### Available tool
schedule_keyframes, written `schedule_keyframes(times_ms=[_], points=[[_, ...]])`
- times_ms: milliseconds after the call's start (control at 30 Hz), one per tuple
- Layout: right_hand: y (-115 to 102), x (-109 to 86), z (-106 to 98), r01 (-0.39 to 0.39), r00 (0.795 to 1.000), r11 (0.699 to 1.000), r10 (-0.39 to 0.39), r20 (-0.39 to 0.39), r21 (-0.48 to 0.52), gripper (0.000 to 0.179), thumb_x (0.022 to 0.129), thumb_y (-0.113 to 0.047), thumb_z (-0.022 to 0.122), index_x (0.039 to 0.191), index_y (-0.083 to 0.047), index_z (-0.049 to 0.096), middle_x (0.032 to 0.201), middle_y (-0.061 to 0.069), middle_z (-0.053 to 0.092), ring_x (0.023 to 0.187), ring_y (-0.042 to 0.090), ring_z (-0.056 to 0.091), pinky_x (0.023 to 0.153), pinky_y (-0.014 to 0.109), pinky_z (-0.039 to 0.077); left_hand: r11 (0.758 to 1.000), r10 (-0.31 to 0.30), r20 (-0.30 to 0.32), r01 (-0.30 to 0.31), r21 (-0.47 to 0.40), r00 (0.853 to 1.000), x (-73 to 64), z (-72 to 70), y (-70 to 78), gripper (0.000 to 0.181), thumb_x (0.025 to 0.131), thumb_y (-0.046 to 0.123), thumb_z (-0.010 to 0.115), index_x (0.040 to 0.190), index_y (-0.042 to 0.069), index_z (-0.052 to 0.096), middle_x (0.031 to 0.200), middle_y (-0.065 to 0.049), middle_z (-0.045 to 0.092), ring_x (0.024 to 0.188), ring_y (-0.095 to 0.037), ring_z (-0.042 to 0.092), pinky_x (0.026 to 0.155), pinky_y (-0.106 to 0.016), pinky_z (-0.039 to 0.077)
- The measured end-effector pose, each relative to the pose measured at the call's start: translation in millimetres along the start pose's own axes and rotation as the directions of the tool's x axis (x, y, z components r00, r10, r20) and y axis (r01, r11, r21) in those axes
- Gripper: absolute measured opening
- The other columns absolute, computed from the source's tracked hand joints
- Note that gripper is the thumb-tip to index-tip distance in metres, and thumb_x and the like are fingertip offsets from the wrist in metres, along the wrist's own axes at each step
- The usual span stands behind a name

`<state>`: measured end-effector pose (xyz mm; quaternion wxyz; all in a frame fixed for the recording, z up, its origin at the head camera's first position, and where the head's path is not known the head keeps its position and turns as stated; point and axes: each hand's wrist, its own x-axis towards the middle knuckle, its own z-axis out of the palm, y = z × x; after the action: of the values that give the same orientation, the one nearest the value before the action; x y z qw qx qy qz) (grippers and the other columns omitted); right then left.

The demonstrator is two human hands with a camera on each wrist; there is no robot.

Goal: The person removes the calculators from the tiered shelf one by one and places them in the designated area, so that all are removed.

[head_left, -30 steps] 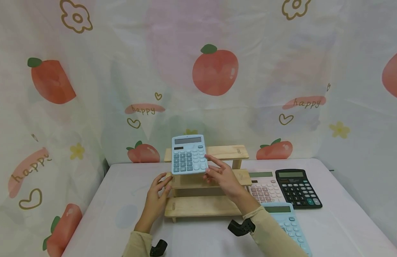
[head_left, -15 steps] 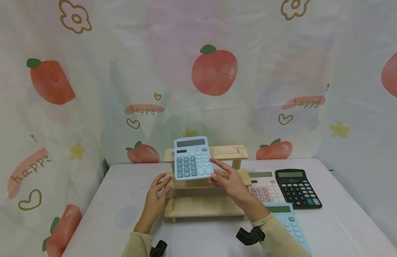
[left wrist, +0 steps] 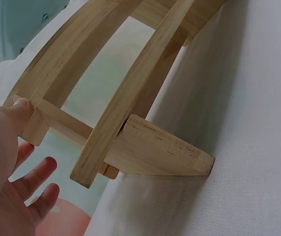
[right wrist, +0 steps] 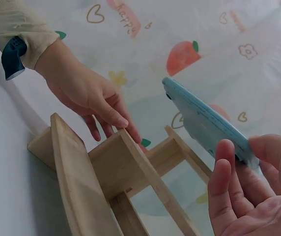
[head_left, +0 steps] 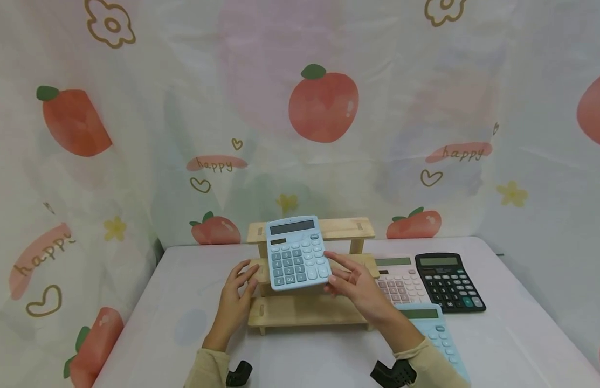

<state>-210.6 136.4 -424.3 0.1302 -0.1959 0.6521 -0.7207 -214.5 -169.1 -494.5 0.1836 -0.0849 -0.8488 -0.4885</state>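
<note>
A light blue calculator (head_left: 298, 253) is held up in front of a stepped wooden shelf (head_left: 309, 311), its keys and screen toward the head camera. My right hand (head_left: 360, 285) pinches its lower right edge between thumb and fingers. In the right wrist view, the calculator (right wrist: 204, 115) appears edge-on, apart from the boards. My left hand (head_left: 235, 296) holds the left end of the shelf's middle board, thumb on the board, as the left wrist view shows. There, the lower fingers of the left hand (left wrist: 8, 167) stay off the wood.
Right of the shelf lie a pink calculator (head_left: 401, 284), a black calculator (head_left: 450, 283) and a second blue calculator (head_left: 438, 337), partly covered by the right forearm. They rest on a white-covered table (head_left: 193, 302). A fruit-printed curtain (head_left: 367, 178) hangs behind and along both sides.
The held calculator has come down and slightly right, toward me, tilting a little, with my right hand moving along. My left hand has stayed at the shelf's end.
</note>
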Motion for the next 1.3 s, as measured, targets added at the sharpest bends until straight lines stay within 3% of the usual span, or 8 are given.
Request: schedule_keyframes(times_ms=[200, 433, 667, 1300], points=[[4.5, -11.1, -3.4, -0.004, 1.0, 1.0, 0.004, 0.001, -0.014, 0.064, 0.101, -0.01, 0.061, 0.157, 0.0, 0.031, 0.124, -0.002, 0.072, 0.085, 0.006, 0.071, 0.075, 0.021, 0.057, 1.0, 0.01, -0.006, -0.01, 0.005, 1.0, 1.7, -0.3, 0.2, 0.038, 0.101, 0.02, 0.062, 0.136, 0.005, 0.064, 0.152, -0.016, 0.049, 0.126, -0.038, 0.059, 0.102, -0.06, 0.046], [1.9, -25.3, -6.1, -0.053, 0.998, 0.998, 0.052, -0.04, -0.034, 0.064, 0.102, -0.015, 0.061, 0.157, -0.004, 0.031, 0.12, -0.01, 0.074, 0.087, 0.007, 0.07, 0.077, 0.021, 0.057, 0.999, 0.027, -0.014, -0.027, 0.021, 1.0, 0.9, 0.8, -3.1, 0.037, 0.1, 0.017, 0.063, 0.135, 0.005, 0.064, 0.151, -0.018, 0.05, 0.126, -0.038, 0.059, 0.102, -0.06, 0.047], [0.2, -33.0, -10.4, -0.047, 0.999, 0.998, 0.045, -0.03, -0.043, 0.065, 0.102, -0.014, 0.06, 0.158, -0.001, 0.029, 0.12, -0.013, 0.073, 0.088, 0.006, 0.07, 0.077, 0.02, 0.057, 0.999, 0.032, -0.019, -0.032, 0.017, 0.999, -0.5, 0.9, -4.5, 0.038, 0.1, 0.017, 0.063, 0.135, 0.004, 0.064, 0.15, -0.019, 0.05, 0.127, -0.04, 0.059, 0.102, -0.061, 0.047], [-5.4, -54.4, -24.7, -0.093, 0.995, 0.995, 0.092, -0.03, -0.044, 0.067, 0.102, -0.014, 0.06, 0.158, 0.0, 0.025, 0.122, -0.009, 0.073, 0.09, 0.006, 0.07, 0.078, 0.02, 0.057, 0.998, 0.059, -0.019, -0.059, 0.004, 0.998, -1.4, 2.3, -4.6, 0.037, 0.1, 0.015, 0.063, 0.135, 0.003, 0.064, 0.15, -0.018, 0.05, 0.127, -0.04, 0.058, 0.1, -0.06, 0.046]])
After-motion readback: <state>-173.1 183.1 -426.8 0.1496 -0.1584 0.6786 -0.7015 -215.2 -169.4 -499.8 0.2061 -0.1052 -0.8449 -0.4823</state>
